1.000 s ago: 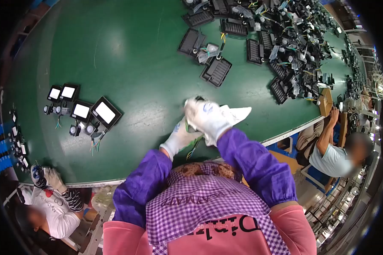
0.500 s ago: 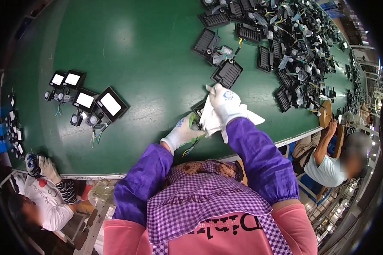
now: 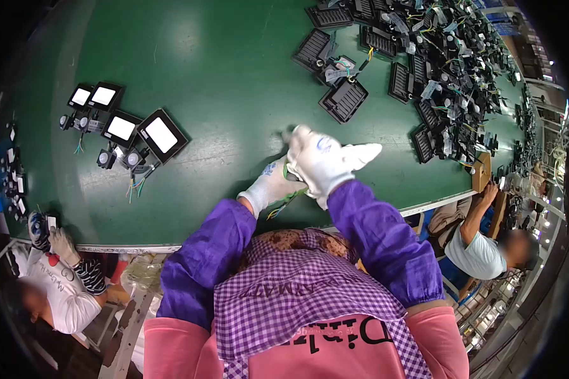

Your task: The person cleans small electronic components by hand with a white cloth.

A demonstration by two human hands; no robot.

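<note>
My left hand [image 3: 273, 183], in a white glove with green on it, is closed around a floodlight that is mostly hidden by both gloves. Its loose coloured wires [image 3: 283, 207] stick out below the fingers. My right hand [image 3: 319, 158], also gloved, lies over the floodlight and grips a white cloth [image 3: 362, 155], whose end sticks out to the right. Both hands are close together above the green table near its front edge. Past my right hand, a black finned floodlight [image 3: 344, 101] lies face down.
Several floodlights [image 3: 163, 134] with white faces and sensors lie face up at left. A large heap of black floodlights [image 3: 449, 82] covers the right side of the green table [image 3: 227, 76]. A cardboard box [image 3: 481, 172] stands at the right edge. Co-workers sit at left [image 3: 69, 297] and right [image 3: 477, 249].
My right hand has shifted left across the floodlight with the cloth, which now shows less beneath the hand. My left hand keeps its grip. The whole view has shifted slightly.
</note>
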